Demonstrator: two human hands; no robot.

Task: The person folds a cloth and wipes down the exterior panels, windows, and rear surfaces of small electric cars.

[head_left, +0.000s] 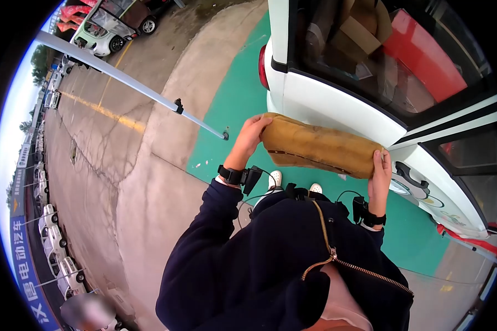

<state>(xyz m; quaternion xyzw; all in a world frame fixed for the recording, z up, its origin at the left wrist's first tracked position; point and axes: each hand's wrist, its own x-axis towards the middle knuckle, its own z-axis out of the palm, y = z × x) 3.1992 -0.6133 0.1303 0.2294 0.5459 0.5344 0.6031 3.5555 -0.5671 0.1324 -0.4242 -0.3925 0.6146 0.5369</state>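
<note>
A folded yellow-brown cloth (320, 144) is stretched out in front of my body, its surface creased and a dark line running along its lower edge. My left hand (253, 132) grips its left end, thumb on top. At the other end, my right hand (381, 170) pinches the lower right corner, with the fingers pointing up along the edge. The undersides of the cloth and some fingertips are hidden. Both wrists carry black straps with small devices and cables.
Close ahead on the right stands a white vehicle (326, 107) with dark windows; boxes and a red item show inside. A pale metal pole (149, 95) slants down to the green floor (226, 105). Parked carts (107, 27) stand farther off, and a blue banner (25, 265) lies left.
</note>
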